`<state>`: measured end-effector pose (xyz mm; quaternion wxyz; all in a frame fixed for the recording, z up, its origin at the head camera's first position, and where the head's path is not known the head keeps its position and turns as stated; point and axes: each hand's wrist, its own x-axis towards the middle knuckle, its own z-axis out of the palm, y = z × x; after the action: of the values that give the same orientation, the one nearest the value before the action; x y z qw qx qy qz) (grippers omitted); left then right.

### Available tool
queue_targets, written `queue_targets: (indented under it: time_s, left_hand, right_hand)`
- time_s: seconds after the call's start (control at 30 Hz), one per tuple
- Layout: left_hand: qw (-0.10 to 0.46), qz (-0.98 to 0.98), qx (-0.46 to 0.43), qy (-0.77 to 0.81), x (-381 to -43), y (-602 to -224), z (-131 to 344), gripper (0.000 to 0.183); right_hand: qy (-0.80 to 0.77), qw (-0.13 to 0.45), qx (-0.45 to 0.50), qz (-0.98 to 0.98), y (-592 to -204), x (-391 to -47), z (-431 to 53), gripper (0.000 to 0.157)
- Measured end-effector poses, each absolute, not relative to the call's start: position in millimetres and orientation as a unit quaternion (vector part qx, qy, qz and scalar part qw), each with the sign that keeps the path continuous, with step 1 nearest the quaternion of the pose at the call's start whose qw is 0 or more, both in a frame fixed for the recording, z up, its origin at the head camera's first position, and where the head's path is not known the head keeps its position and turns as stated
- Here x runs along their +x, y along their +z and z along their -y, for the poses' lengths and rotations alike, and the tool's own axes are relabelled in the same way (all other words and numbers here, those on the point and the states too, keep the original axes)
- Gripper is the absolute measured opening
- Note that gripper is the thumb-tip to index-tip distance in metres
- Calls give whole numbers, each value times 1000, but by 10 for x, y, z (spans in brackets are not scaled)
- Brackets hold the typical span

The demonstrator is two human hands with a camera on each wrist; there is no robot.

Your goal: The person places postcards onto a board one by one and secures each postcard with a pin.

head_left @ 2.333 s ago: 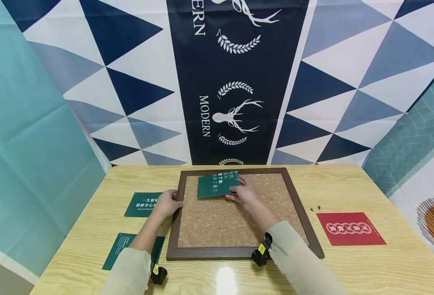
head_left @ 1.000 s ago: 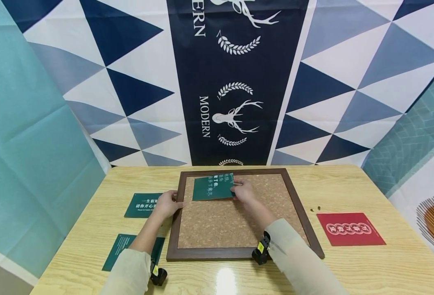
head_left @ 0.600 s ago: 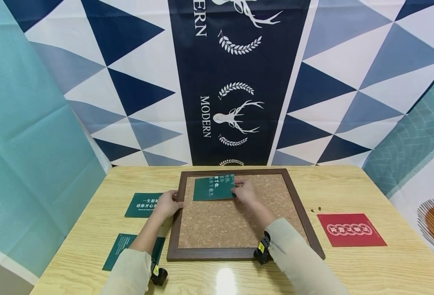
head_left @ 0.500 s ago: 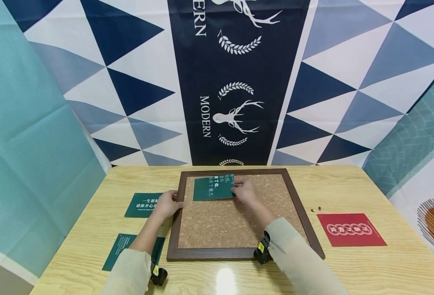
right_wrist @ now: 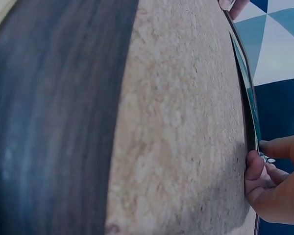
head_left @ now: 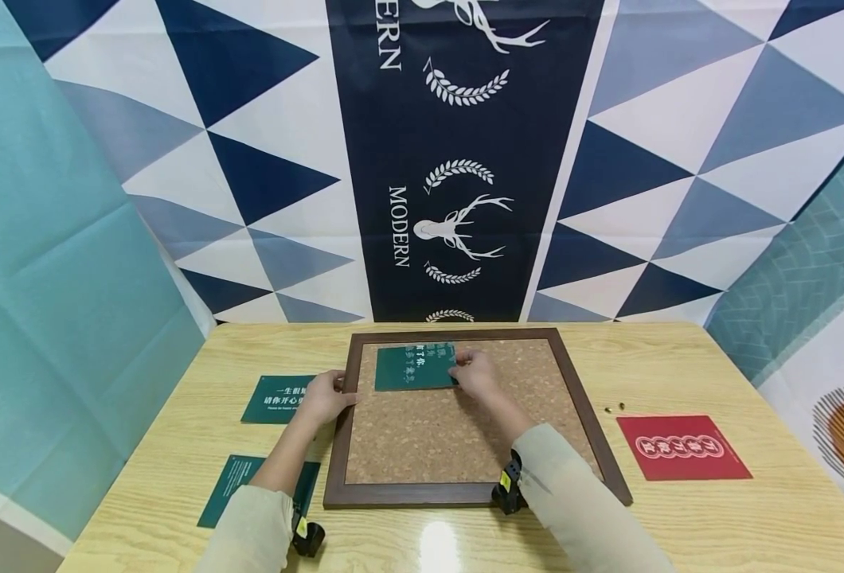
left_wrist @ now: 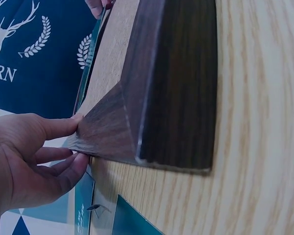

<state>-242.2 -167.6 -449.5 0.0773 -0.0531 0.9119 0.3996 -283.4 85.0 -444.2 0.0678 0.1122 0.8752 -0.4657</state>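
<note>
The right hand (head_left: 475, 376) pinches the right edge of a green card (head_left: 413, 374) held over the upper-left part of a corkboard (head_left: 429, 442). The left hand (head_left: 327, 396) grips the left side of its frame (head_left: 408, 495); a red card (head_left: 683, 461) lies rightward on the tabletop (head_left: 773, 529).

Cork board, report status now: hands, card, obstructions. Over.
Left hand grips cork board by its left side. Right hand pinches green card by right end, over board's far left area. No obstruction seen.
</note>
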Motion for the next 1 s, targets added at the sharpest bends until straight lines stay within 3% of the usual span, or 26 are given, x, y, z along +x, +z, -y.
queue_targets:
  time_s: [1.0]
  left_hand:
    - [81, -914, -58, 394, -2416, -4476, 1660, 59]
  right_hand:
    - [-456, 57, 108, -882, -4445, -2823, -852, 23]
